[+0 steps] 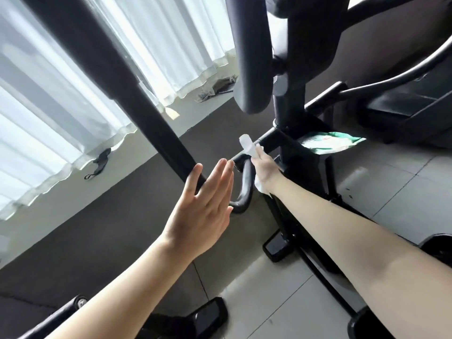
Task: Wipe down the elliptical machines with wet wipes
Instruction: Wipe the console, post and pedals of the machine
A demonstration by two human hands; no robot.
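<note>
Right hand (pixel 263 168) grips crumpled white wet wipe (pixel 249 146) on curved black steel handlebar (pixel 247 187); left hand (pixel 203 209) open beside it, so wipe could slip off.

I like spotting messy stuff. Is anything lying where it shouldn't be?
Yes. A dark strap thing lies loose on the ledge by the curtains, and more clutter sits farther along. The wipe pack rests on the machine.

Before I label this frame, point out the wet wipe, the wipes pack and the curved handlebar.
wet wipe (pixel 246 142), head view, its upper end.
wipes pack (pixel 335 141), head view, green-and-white top.
curved handlebar (pixel 247 184), head view, mid-bend.
</note>
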